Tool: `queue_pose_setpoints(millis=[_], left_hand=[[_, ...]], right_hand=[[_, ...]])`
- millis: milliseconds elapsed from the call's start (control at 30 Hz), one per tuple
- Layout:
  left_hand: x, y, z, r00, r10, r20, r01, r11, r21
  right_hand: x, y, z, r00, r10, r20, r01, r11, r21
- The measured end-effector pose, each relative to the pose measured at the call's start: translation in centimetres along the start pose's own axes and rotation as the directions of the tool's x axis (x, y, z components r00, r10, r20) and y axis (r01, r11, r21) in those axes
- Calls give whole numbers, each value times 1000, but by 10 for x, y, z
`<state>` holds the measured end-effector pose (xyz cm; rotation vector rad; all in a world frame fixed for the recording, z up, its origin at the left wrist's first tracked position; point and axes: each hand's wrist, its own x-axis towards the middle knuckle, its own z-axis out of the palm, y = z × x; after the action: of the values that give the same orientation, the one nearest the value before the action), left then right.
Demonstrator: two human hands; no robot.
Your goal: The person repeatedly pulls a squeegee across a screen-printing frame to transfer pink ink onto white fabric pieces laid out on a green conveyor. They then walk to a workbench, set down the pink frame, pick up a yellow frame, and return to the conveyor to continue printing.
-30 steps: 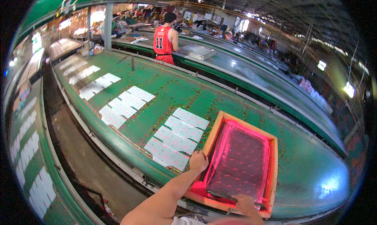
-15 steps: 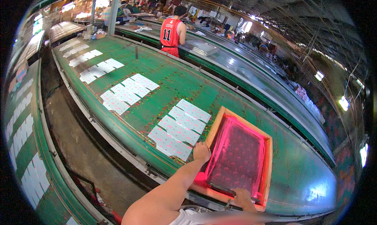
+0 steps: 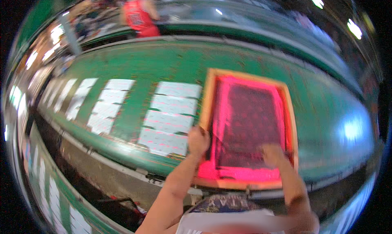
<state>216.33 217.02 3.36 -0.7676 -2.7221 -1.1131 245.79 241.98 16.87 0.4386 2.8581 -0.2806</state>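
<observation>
A wooden-framed printing screen [image 3: 290, 111] lies on the long green table in front of me, its dark mesh edged with bright pink ink. My left hand [image 3: 199, 141] is closed around the left side of the frame. Over the lower right part of the mesh, my right hand [image 3: 272, 154] is closed and blurred by motion. It grips a dark squeegee that barely stands out from the dark mesh. Just left of the frame lie white cut pieces [image 3: 169, 119] with pink and grey marks, laid in a column.
More columns of white pieces [image 3: 110, 103] run leftward along the green table [image 3: 134, 66]. A metal rail edges the table. A person in a red sleeveless top [image 3: 138, 14] stands beyond the far edge. Another table with white strips [image 3: 53, 193] is at the lower left.
My view has turned, so the table lies more level. My right hand has moved from the near edge of the screen farther up over the mesh. My left hand stays on the frame.
</observation>
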Motion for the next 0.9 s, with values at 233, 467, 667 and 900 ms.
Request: queue_pose_setpoints(millis=[233,467,667,900], left_hand=[[5,10,-1,994,-102,42,100,994,43],[8,16,-1,985,-160,60,136,947,290],[9,17,-4,976,-192,105,143,924,355],[8,9,2,993,-111,44,91,940,329]], right_hand=[[162,105,-53,936,4,-351,-23,999,-49],[329,180,-65,900,28,-435,-78,992,-97],[384,199,-64,934,24,-357,-73,989,-125],[321,164,-52,975,-49,-215,10,984,-180]])
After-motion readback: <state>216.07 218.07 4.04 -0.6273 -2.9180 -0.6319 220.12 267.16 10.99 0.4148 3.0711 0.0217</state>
